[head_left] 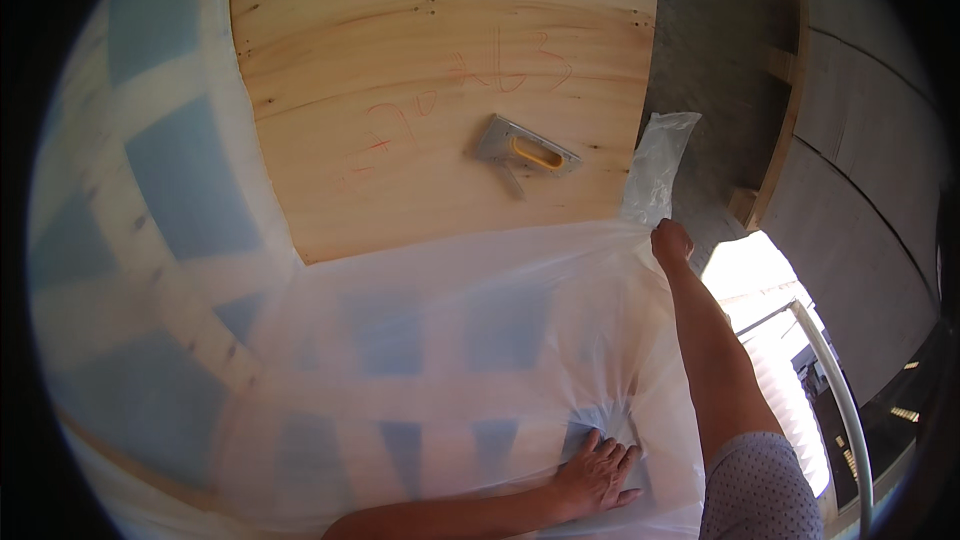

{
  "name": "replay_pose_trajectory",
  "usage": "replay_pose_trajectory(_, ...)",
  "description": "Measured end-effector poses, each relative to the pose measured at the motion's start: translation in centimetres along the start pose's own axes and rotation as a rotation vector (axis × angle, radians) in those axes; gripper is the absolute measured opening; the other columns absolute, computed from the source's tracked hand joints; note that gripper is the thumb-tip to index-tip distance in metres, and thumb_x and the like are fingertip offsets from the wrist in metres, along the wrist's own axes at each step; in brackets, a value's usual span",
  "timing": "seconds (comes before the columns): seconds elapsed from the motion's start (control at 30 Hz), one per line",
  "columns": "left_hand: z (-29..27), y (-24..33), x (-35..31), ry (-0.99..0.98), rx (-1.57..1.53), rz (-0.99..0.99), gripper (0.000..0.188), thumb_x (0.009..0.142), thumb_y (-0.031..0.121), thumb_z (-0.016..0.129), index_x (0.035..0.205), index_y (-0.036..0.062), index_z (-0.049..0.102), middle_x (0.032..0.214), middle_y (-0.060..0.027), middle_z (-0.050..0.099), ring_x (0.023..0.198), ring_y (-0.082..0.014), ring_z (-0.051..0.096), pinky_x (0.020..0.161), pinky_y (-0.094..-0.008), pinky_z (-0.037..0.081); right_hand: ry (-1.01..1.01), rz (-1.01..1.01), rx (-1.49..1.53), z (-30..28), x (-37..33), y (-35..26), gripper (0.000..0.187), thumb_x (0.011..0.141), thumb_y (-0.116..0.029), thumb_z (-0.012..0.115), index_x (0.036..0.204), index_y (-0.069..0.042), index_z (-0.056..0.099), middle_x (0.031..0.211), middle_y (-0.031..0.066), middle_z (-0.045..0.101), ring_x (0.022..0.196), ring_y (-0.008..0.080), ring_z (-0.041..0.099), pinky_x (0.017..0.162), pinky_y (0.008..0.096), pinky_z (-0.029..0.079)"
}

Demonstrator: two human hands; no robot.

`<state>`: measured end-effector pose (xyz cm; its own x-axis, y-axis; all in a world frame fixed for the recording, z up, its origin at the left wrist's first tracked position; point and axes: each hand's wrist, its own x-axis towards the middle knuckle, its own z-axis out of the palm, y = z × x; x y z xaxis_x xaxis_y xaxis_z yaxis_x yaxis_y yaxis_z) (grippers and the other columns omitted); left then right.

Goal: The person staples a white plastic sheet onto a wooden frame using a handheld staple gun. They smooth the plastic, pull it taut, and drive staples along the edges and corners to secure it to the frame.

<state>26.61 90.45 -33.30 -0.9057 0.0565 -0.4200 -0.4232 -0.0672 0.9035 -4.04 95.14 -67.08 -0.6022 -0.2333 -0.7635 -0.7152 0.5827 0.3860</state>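
Note:
A translucent plastic sheet (440, 285) covers a timber frame with blue panels showing through. My right hand (672, 242) is closed on the sheet's upper right edge, beside the corner of a plywood board (350, 70). A loose flap of the plastic (660, 165) sticks up past the fist. My left hand (598, 475) lies on the sheet lower down, fingers stretched and somewhat apart. Creases fan out from the sheet just above its fingertips. On the plywood rests a metal staple gun (530, 147) with a yellow-edged handle opening, near neither hand.
Red handwritten marks run across the plywood. More plastic-covered framing (190, 180) rises on the left. To the right are a dark gap edged by a wooden beam (785, 130), large grey panels (850, 220), a bright opening and a curved pale metal rail (840, 390).

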Motion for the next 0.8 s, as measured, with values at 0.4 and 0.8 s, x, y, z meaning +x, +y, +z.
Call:
replay_pose_trajectory(0.4,3.8,1.7,0.5,-0.221,-0.519,-0.043,0.020,0.095,0.018,0.053,0.090,-0.0012,0.052,0.069,-0.0238,0.060,0.068,-0.0385,0.062,0.067,-0.0481,0.051,-0.034,0.101,0.079,3.4,-0.2,-1.1,0.020,0.091,-0.022,0.055,0.099,-0.012,0.070,0.106,0.0129,0.071,0.100,0.0336,0.069,0.082,0.0451,0.054)
replay_pose_trajectory(0.8,-1.9,0.3,0.2,-0.053,-0.761,-0.062,0.021,0.097,0.019,0.054,0.105,-0.0004,0.055,0.095,-0.0184,0.062,0.090,-0.0345,0.063,0.078,-0.0426,0.050,-0.025,0.105,-0.037,8.3,-2.6,0.6,0.014,0.085,-0.017,0.058,0.086,-0.011,0.070,0.097,0.0146,0.072,0.093,0.0334,0.070,0.081,0.0444,0.055)
